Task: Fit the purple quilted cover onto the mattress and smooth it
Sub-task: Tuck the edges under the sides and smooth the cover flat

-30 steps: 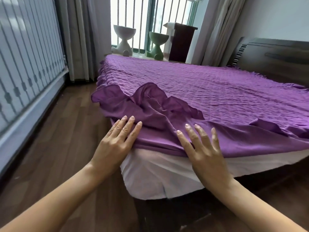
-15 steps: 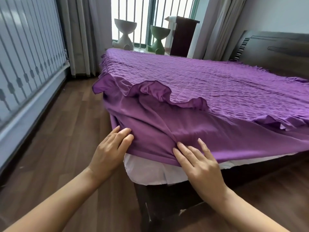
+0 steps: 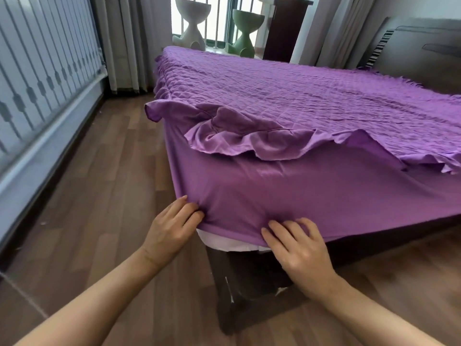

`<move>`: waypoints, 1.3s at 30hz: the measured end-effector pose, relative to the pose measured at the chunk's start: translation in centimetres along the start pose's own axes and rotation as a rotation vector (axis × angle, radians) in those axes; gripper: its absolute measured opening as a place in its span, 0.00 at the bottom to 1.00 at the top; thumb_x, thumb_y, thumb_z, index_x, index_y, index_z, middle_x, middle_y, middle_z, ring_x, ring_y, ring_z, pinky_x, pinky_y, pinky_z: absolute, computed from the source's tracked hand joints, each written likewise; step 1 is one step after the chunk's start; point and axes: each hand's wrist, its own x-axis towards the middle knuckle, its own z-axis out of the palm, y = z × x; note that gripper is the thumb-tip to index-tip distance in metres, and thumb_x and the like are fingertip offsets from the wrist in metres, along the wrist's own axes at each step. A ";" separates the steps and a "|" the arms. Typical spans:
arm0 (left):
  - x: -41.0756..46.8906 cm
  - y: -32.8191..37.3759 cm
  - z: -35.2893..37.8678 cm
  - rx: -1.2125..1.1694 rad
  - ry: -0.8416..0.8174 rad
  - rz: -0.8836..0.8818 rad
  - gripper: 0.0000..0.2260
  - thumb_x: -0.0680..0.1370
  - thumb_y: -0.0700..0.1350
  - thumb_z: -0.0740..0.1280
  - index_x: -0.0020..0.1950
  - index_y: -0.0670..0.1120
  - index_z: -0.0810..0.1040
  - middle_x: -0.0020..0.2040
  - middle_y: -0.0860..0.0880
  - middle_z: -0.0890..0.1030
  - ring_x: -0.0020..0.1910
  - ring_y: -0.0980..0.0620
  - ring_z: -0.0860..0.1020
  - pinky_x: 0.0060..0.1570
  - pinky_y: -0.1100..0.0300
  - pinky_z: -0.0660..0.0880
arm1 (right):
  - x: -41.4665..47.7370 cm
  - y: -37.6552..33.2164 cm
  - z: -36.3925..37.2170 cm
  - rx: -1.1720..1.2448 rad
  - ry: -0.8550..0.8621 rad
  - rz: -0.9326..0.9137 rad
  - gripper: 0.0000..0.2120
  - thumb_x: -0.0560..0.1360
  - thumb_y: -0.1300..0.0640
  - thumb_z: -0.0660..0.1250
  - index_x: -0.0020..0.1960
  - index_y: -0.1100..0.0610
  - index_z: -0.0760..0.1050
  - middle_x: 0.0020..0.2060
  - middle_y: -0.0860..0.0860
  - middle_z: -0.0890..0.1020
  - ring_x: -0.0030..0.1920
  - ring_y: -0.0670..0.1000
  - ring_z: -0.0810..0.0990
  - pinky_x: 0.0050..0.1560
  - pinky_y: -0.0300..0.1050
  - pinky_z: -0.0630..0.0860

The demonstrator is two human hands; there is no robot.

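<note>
As the cover [image 3: 287,196] slides further down over the near corner of the mattress [image 3: 224,242], leaving just a white sliver bare, the left hand [image 3: 172,226] pinches the hem [image 3: 234,234] and the right hand [image 3: 299,248] grips it alongside with curled fingers, so the corner looks nearly fitted, though the frill [image 3: 249,143] lies rumpled.

A wooden floor [image 3: 104,196] runs beside a dark bed frame [image 3: 244,283]. A striped panel [image 3: 45,58] lines the left wall, next to grey curtains [image 3: 124,41]. By the barred window [image 3: 219,18] stand a white stool [image 3: 190,23], a green stool [image 3: 245,31] and a dark cabinet [image 3: 284,28]. A dark headboard [image 3: 424,51] is at far right.
</note>
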 end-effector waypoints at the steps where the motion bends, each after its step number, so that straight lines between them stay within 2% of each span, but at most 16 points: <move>1: 0.1 -0.1 0.1 -0.013 -0.008 0.002 0.06 0.76 0.32 0.63 0.47 0.41 0.77 0.43 0.42 0.80 0.46 0.43 0.76 0.57 0.51 0.74 | 0.0 0.0 0.1 -0.006 -0.003 0.000 0.13 0.77 0.63 0.59 0.52 0.57 0.82 0.48 0.55 0.84 0.45 0.55 0.82 0.52 0.53 0.73; 5: -0.8 -0.3 0.1 -0.057 -0.053 0.026 0.05 0.76 0.33 0.63 0.43 0.41 0.75 0.40 0.43 0.79 0.39 0.45 0.75 0.39 0.55 0.76 | -0.3 -0.5 0.8 0.026 -0.042 -0.006 0.12 0.74 0.63 0.60 0.51 0.58 0.82 0.44 0.54 0.83 0.43 0.54 0.81 0.47 0.50 0.76; 8: -2.3 -0.1 0.1 -0.061 -0.108 0.027 0.06 0.76 0.34 0.64 0.41 0.41 0.77 0.40 0.43 0.79 0.38 0.45 0.75 0.35 0.54 0.76 | -0.6 -1.3 1.2 0.075 -0.084 -0.022 0.12 0.73 0.63 0.60 0.50 0.59 0.82 0.41 0.54 0.83 0.40 0.54 0.80 0.40 0.47 0.78; 12: -3.1 0.3 0.3 -0.095 -0.135 0.017 0.12 0.80 0.38 0.59 0.42 0.41 0.80 0.41 0.43 0.79 0.40 0.44 0.75 0.36 0.54 0.77 | -1.1 -1.9 1.3 0.101 -0.110 -0.053 0.14 0.73 0.64 0.59 0.49 0.60 0.82 0.41 0.54 0.83 0.40 0.53 0.81 0.38 0.45 0.79; 17: -3.5 0.3 0.8 -0.154 -0.177 0.020 0.11 0.81 0.38 0.59 0.45 0.41 0.80 0.41 0.43 0.80 0.38 0.43 0.77 0.38 0.53 0.77 | -1.3 -2.0 1.3 0.110 -0.114 -0.042 0.13 0.73 0.64 0.59 0.49 0.60 0.82 0.42 0.54 0.83 0.41 0.53 0.81 0.39 0.44 0.79; 23: -4.1 0.5 0.9 -0.289 -0.348 0.072 0.19 0.83 0.42 0.49 0.43 0.44 0.79 0.40 0.47 0.80 0.37 0.47 0.77 0.37 0.56 0.78 | -1.7 -2.3 1.2 0.186 -0.184 -0.030 0.14 0.71 0.64 0.59 0.47 0.60 0.83 0.38 0.53 0.82 0.38 0.52 0.81 0.35 0.43 0.78; 27: -4.1 0.3 0.4 -0.340 -0.453 0.040 0.12 0.76 0.41 0.57 0.46 0.45 0.81 0.41 0.48 0.80 0.38 0.48 0.78 0.38 0.59 0.75 | -1.6 -2.1 1.3 0.219 -0.242 0.001 0.14 0.70 0.63 0.58 0.46 0.59 0.82 0.38 0.52 0.82 0.38 0.52 0.80 0.33 0.42 0.77; 29: -4.2 0.3 0.3 -0.367 -0.540 0.027 0.13 0.73 0.41 0.58 0.48 0.45 0.81 0.43 0.49 0.80 0.40 0.49 0.78 0.37 0.60 0.76 | -1.8 -2.0 1.5 0.213 -0.279 -0.021 0.15 0.69 0.63 0.57 0.45 0.57 0.82 0.37 0.52 0.81 0.37 0.52 0.80 0.30 0.42 0.76; 34: -5.1 0.4 0.6 -0.401 -0.618 -0.054 0.12 0.73 0.41 0.61 0.54 0.45 0.79 0.47 0.49 0.79 0.45 0.48 0.77 0.42 0.55 0.79 | -2.0 -1.6 1.9 0.208 -0.287 -0.033 0.13 0.69 0.64 0.58 0.42 0.57 0.81 0.36 0.52 0.80 0.36 0.52 0.78 0.27 0.43 0.73; 37: -5.4 1.1 0.5 -0.390 -0.616 -0.041 0.09 0.74 0.42 0.65 0.53 0.44 0.79 0.46 0.49 0.79 0.45 0.48 0.76 0.45 0.56 0.78 | -3.3 -2.3 1.7 0.237 -0.260 -0.018 0.11 0.69 0.66 0.60 0.41 0.57 0.81 0.34 0.51 0.79 0.35 0.52 0.77 0.26 0.43 0.72; 39: -5.6 1.8 0.6 -0.383 -0.618 -0.049 0.09 0.75 0.44 0.63 0.51 0.45 0.80 0.46 0.49 0.79 0.44 0.49 0.76 0.45 0.57 0.77 | -4.1 -2.5 1.8 0.244 -0.273 -0.028 0.11 0.69 0.66 0.60 0.41 0.57 0.80 0.34 0.51 0.79 0.34 0.52 0.77 0.25 0.43 0.72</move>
